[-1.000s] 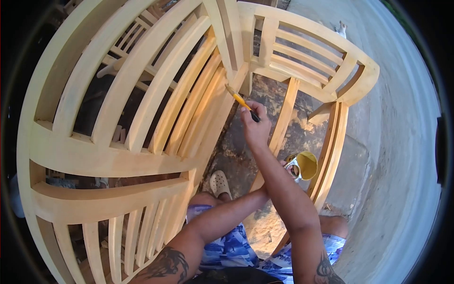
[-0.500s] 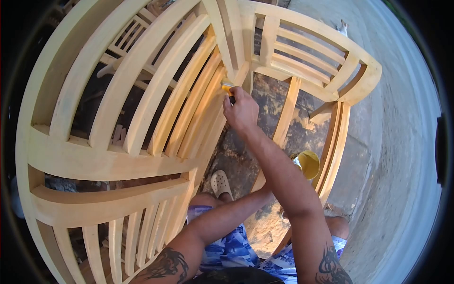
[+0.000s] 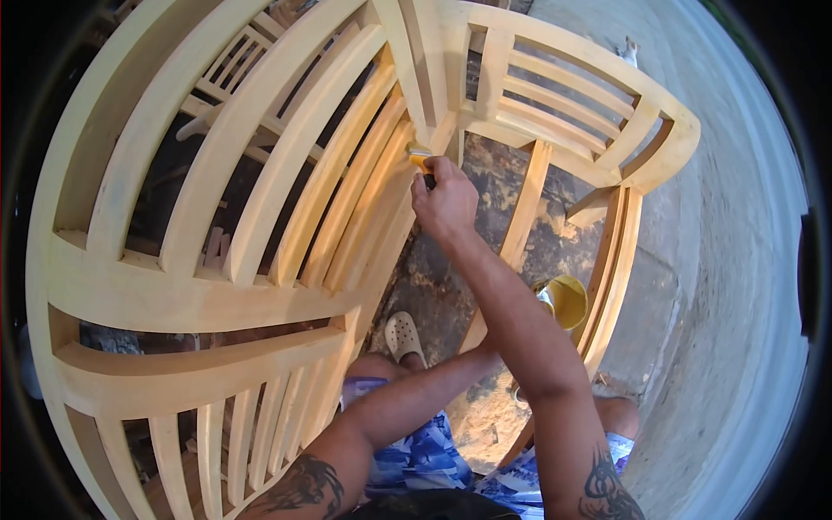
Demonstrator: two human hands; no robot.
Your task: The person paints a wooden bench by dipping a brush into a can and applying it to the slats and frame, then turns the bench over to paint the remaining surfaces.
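My right hand [image 3: 445,199] is closed around a paintbrush [image 3: 419,160] with a yellow and black handle. Its bristles touch, or nearly touch, the end of a slat on the wooden bench [image 3: 186,299], near the corner post. Several slats there look darker and glossier than the pale wood around them. My left forearm [image 3: 416,397] passes beneath the right one, which hides the left hand and its fingers. Just beyond that spot is a yellow bucket [image 3: 568,302], partly covered by my right forearm; whether the left hand holds it does not show.
A slatted armrest [image 3: 563,95] stands at the far end of the bench. Seat rails [image 3: 612,273] run along the right, over a stained floor [image 3: 494,173]. My foot in a pale clog [image 3: 403,336] is below. Other wooden furniture [image 3: 243,65] stands behind the backrest.
My right hand and the paintbrush have shifted slightly right and toward me, with the bristles staying by the same slat end. The left arm and bucket look unmoved.
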